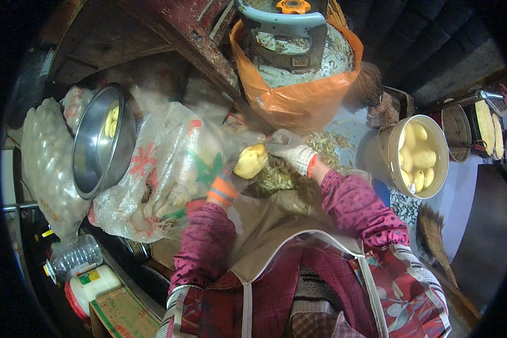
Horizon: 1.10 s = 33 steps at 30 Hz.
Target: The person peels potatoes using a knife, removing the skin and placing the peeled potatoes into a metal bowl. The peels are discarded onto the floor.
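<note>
A peeled yellow potato [250, 161] is held in my left hand [233, 179], which wears a grey glove with an orange cuff. My right hand [290, 148], in a whitish knit glove, is closed against the potato's upper right side; a small tool seems to be in its fingers, mostly hidden. Beneath both hands lies a heap of peelings [274, 179], next to the brown apron [262, 215] over my lap. More peelings [329, 145] are scattered on the floor beyond my right hand.
To the right, a bucket [443, 169] holds peeled potatoes in water. A steel basin [86, 169] with some pale yellow pieces stands left, between a full clear bag [50, 164] and a printed plastic sack [173, 169]. Ahead, a gas cylinder [338, 50] sits in an orange bag [295, 105].
</note>
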{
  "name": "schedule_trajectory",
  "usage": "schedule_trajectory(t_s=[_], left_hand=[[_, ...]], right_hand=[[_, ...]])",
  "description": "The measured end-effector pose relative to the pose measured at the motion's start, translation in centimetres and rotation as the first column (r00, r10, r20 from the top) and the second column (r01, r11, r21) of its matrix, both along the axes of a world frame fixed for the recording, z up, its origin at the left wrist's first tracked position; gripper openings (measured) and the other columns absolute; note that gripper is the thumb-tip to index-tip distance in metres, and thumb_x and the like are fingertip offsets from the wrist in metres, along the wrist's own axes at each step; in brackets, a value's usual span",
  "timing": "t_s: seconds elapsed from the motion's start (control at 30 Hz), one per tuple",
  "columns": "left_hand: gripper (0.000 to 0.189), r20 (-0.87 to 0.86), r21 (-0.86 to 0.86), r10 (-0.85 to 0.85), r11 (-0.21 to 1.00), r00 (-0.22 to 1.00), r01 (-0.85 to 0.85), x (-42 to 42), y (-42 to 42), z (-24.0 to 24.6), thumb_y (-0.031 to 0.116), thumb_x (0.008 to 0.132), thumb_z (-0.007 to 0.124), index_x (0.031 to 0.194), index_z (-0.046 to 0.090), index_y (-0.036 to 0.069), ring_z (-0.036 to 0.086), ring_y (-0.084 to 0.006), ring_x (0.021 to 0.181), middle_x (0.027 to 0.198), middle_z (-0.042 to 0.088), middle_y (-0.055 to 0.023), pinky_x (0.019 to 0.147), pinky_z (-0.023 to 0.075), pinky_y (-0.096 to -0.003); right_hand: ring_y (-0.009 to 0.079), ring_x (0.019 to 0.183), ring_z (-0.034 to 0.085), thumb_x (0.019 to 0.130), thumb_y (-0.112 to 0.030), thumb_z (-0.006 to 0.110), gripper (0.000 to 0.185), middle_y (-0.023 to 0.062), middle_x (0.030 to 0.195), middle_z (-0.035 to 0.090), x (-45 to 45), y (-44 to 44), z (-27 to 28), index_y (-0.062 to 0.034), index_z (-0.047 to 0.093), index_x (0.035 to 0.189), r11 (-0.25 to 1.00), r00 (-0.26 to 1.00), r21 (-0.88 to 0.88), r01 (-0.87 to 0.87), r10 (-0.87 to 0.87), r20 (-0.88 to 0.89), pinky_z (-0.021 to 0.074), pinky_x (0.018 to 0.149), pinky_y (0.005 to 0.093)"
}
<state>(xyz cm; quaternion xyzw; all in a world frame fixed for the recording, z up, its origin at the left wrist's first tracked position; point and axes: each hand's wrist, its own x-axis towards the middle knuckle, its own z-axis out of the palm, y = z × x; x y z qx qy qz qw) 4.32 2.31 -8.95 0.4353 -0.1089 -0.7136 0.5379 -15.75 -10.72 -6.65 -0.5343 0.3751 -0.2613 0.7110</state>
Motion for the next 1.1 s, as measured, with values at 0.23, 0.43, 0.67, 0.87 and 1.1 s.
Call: schedule_trajectory(t_s=[0.23, 0.43, 0.67, 0.87, 1.1], left_hand=[[0.058, 0.380, -0.059, -0.039, 0.996, 0.924, 0.066, -0.7, -0.2, 0.8, 0.029, 0.087, 0.065, 0.136, 0.045, 0.007, 0.059, -0.0270, 0.113, 0.130, 0.056, -0.0118, 0.085, 0.0538, -0.0379], [0.050, -0.062, 0.078, 0.056, 0.996, 0.996, -0.051, -1.8, -1.7, 2.2, 0.024, 0.088, 0.064, 0.131, 0.050, 0.004, 0.057, -0.0251, 0.115, 0.126, 0.057, -0.0124, 0.094, 0.0475, -0.0388], [0.053, -0.159, 0.096, 0.059, 0.994, 0.986, -0.044, -0.2, -0.6, 0.4, 0.029, 0.089, 0.063, 0.131, 0.049, 0.002, 0.053, -0.0311, 0.120, 0.130, 0.055, -0.0166, 0.103, 0.0432, -0.0432], [0.046, 0.582, -0.158, -0.051, 0.972, 0.812, 0.174, -1.2, -1.3, 1.9, 0.018, 0.088, 0.061, 0.132, 0.051, 0.006, 0.060, -0.0269, 0.111, 0.125, 0.059, -0.0135, 0.089, 0.0512, -0.0384], [0.059, 0.888, -0.150, -0.083, 0.878, 0.452, 0.455, -0.8, -1.2, 3.3, 0.010, 0.069, 0.075, 0.124, 0.057, 0.006, 0.062, -0.0298, 0.104, 0.119, 0.062, -0.0164, 0.093, 0.0475, -0.0363]], right_hand=[[0.0153, 0.072, 0.058, 0.081, -0.027, 0.067, 0.022, 0.0077, 0.075, 0.062, 0.2, 1.1, 1.1, -0.0058, 0.060, 0.082, 0.933, 0.920, -0.257, -0.252, 0.148, -0.364, 0.0468, 0.066, 0.0345], [0.0169, 0.069, 0.055, 0.081, -0.025, 0.069, 0.025, 0.0083, 0.076, 0.058, -0.1, 0.1, -1.5, -0.0031, 0.057, 0.086, 0.994, 0.997, 0.098, -0.047, 0.052, -0.049, 0.0467, 0.067, 0.0342], [0.0111, 0.069, 0.054, 0.080, -0.021, 0.072, 0.024, 0.0042, 0.076, 0.058, 0.1, 0.0, 0.8, -0.0021, 0.057, 0.081, 0.995, 0.998, 0.101, -0.003, 0.009, -0.059, 0.0455, 0.061, 0.0289], [0.0121, 0.068, 0.053, 0.080, -0.023, 0.070, 0.023, 0.0046, 0.072, 0.057, -0.4, 0.3, 0.6, -0.0034, 0.059, 0.079, 0.979, 0.987, 0.156, -0.133, 0.145, -0.063, 0.0448, 0.060, 0.0308], [0.0095, 0.073, 0.055, 0.084, -0.018, 0.071, 0.020, 0.0020, 0.077, 0.060, -1.1, -0.6, 1.2, -0.0042, 0.057, 0.087, 0.970, 0.998, 0.243, -0.029, 0.014, 0.063, 0.0462, 0.065, 0.0248]])
